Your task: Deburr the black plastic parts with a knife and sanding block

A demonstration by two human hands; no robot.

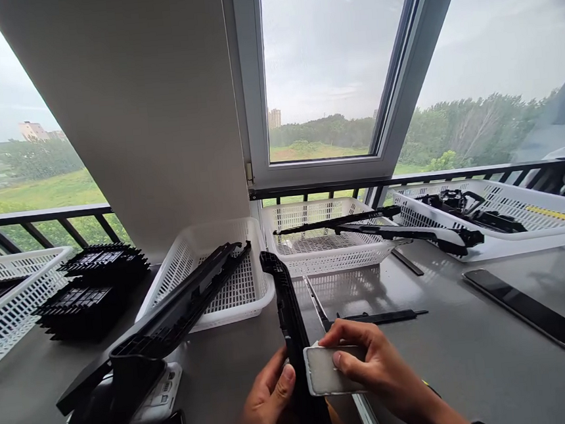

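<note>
A long black plastic trim strip (290,297) stretches away from me at the lower middle, its near end low in the picture. My left hand (267,401) is closed around its left side, thumb on top. Between the thumb and fingers of my right hand (379,362) is a pale grey rectangular block (321,372). The block lies against the right side of the strip or just beside it; whether they touch I cannot tell. Beyond my right hand a thin black tool with a pointed end (381,317) lies on the grey table (439,370).
White plastic baskets (326,262) line the window side, some with black parts across or inside them. Long black trims (186,299) lean over one at left. Stacked black grids (85,305) stand further left. A dark flat slab like a phone (528,309) lies right.
</note>
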